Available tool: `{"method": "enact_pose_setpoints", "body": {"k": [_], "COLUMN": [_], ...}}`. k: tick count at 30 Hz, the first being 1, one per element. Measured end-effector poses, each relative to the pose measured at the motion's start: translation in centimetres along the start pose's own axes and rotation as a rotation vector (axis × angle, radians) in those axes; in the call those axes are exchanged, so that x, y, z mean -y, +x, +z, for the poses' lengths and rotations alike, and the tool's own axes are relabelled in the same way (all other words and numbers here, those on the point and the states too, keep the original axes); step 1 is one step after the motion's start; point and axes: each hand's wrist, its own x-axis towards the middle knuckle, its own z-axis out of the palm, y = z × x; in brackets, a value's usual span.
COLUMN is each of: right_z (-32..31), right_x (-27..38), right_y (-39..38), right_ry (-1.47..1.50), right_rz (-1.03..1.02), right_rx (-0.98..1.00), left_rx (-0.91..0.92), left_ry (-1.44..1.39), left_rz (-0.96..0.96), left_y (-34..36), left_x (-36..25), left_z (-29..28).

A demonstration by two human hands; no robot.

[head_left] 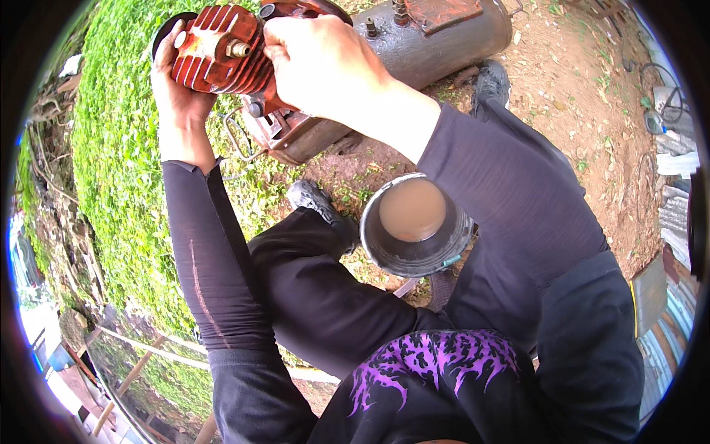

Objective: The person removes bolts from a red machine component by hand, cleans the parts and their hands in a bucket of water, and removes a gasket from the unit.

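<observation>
A red finned compressor pump head [222, 55], with a brass fitting at its end, sits at the top left over a rusty metal tank [447, 44]. My left hand [177, 100] is wrapped around the pump's left side, beside a black round part [168, 33]. Curled against the pump's right side, my right hand [322, 70] is closed near a dark cylindrical knob [269, 11]. Its fingertips are partly hidden, and I cannot make out what they hold. Dark sleeves cover both forearms.
A black bucket [373, 244] of murky brown water stands between my feet [314, 200]. Green plants [118, 148] grow on the left; bare soil [569, 96] lies to the right. A metal handle [235, 137] sticks out from the tank's near end. Corrugated sheets [669, 355] lie at the right edge.
</observation>
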Motion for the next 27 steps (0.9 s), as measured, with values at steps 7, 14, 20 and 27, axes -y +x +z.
{"method": "enact_pose_setpoints", "body": {"k": [7, 14, 20, 27], "right_z": [-0.1, -0.6, -2.1, 1.3], "right_x": [0.7, 1.0, 1.6, 1.3], "right_y": [-0.1, -0.1, 1.2, -1.4], "right_ry": [-0.011, 0.031, 0.138, 0.082], "right_rz": [0.028, 0.081, 0.218, 0.01], "right_rx": [0.024, 0.023, 0.024, 0.02], "left_rx": [0.044, -0.055, 0.059, 0.069], "left_ry": [-0.026, 0.028, -0.033, -0.001], "left_rz": [-0.031, 0.019, -0.015, -0.005], "left_y": [-0.3, -0.5, 1.5, 1.5], "left_x": [-0.1, 0.2, -0.6, -0.1], "left_z": [0.1, 0.9, -2.6, -2.4]}}
